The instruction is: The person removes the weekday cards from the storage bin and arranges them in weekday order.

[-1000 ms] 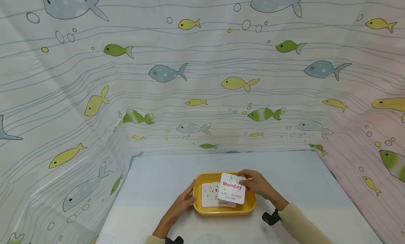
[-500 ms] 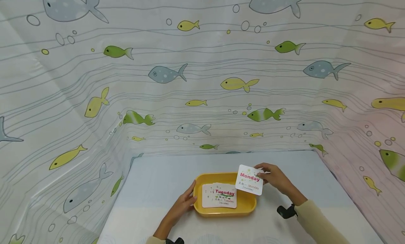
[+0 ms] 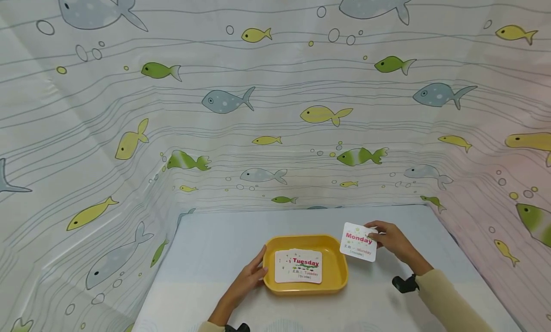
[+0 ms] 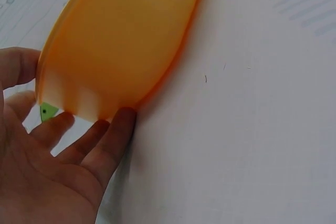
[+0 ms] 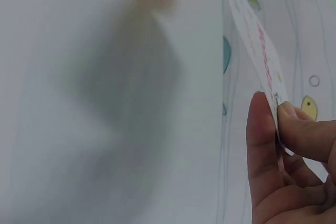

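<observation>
A square white card printed "Monday" (image 3: 358,242) is pinched by its right edge between the thumb and fingers of my right hand (image 3: 393,241). It hangs tilted above the table, just beyond the tray's right end. In the right wrist view the card (image 5: 262,56) shows nearly edge-on. The yellow tray (image 3: 336,270) holds a fanned stack of cards, with "Tuesday" (image 3: 306,265) on top. Against the tray's left end rests my left hand (image 3: 247,277). In the left wrist view its spread fingertips (image 4: 123,116) touch the outside of the tray's wall (image 4: 121,40).
The tray stands on a pale table (image 3: 215,236). Behind and to both sides hang curtains printed with fish (image 3: 267,107). Each wrist wears a small black camera (image 3: 404,284).
My right hand has carried the Monday card rightward, off the stack and past the tray's right end, uncovering the Tuesday card. My left hand has stayed at the tray.
</observation>
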`<state>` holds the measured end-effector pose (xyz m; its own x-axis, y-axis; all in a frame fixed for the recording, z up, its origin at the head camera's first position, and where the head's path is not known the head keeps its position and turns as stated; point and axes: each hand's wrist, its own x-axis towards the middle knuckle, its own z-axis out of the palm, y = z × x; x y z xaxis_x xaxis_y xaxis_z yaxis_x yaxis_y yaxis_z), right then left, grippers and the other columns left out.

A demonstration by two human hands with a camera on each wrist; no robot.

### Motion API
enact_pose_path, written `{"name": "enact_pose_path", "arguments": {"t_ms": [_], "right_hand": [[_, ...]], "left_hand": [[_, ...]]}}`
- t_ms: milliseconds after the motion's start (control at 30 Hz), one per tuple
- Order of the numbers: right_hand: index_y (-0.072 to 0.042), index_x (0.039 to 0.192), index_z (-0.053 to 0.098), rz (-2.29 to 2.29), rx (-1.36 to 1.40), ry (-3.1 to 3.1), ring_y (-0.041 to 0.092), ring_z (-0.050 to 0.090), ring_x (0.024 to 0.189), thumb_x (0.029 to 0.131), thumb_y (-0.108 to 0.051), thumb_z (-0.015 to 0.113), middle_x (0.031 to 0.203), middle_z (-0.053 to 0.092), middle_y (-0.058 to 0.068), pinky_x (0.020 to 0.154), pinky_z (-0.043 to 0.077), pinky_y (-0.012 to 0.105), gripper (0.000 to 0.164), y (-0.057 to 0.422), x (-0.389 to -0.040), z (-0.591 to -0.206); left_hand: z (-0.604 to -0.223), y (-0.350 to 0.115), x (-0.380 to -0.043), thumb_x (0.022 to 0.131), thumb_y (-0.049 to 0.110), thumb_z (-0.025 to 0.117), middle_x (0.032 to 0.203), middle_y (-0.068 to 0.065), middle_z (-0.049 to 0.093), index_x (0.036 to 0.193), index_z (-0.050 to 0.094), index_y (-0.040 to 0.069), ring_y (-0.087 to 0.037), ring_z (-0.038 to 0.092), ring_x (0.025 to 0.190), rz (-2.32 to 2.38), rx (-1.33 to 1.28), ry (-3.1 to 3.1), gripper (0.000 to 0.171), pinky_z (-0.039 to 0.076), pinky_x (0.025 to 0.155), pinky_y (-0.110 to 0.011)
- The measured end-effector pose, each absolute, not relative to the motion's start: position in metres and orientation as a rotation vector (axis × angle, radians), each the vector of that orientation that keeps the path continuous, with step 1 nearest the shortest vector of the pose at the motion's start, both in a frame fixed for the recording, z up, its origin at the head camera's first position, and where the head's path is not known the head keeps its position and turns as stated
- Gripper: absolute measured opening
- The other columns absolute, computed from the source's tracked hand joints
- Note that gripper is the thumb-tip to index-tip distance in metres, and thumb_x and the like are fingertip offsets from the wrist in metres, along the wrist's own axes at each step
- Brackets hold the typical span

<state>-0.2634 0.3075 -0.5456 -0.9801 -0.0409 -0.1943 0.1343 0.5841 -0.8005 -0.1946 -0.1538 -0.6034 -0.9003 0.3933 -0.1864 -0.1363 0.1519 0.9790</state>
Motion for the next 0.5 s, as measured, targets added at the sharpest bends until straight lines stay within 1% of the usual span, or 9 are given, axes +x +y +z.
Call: {"name": "enact_pose_path", "arguments": {"t_ms": [100,300,433,500], "right_hand": [[-0.004,0.134,0.060,-1.356,0.082,2.621,0.020,0.063,0.078,0.096,-0.010,0.065,0.107,0.064,0.016,0.073,0.059,0.031,0.039,0.313,-0.269,-0.546],[-0.002,0.136,0.058,-1.386,0.097,2.613,0.021,0.063,0.081,0.097,-0.011,0.062,0.111,0.064,0.017,0.076,0.059,0.036,0.040,0.321,-0.281,-0.547],[-0.002,0.134,0.060,-1.309,0.080,2.656,0.021,0.060,0.082,0.097,-0.008,0.062,0.106,0.063,0.016,0.074,0.058,0.038,0.038,0.321,-0.286,-0.551],[-0.002,0.133,0.061,-1.253,0.067,2.693,0.021,0.057,0.082,0.097,-0.007,0.062,0.102,0.062,0.015,0.072,0.057,0.037,0.036,0.321,-0.289,-0.554]], "left_hand": [[-0.603,-0.154,-0.195,0.105,0.023,0.049,0.168,-0.015,0.009,0.161,0.015,0.029,-0.045,0.035,0.145,1.798,0.227,2.042,0.066,0.054,0.100,-0.046],[-0.603,-0.153,-0.195,0.105,0.024,0.050,0.168,-0.014,0.010,0.161,0.016,0.029,-0.046,0.034,0.145,1.795,0.217,2.054,0.066,0.054,0.100,-0.047],[-0.606,-0.153,-0.194,0.105,0.021,0.049,0.168,-0.014,0.009,0.162,0.015,0.027,-0.046,0.033,0.145,1.799,0.235,2.056,0.066,0.055,0.100,-0.046],[-0.606,-0.154,-0.194,0.105,0.021,0.049,0.168,-0.015,0.009,0.162,0.015,0.027,-0.046,0.034,0.145,1.803,0.242,2.051,0.066,0.055,0.099,-0.045]]}}
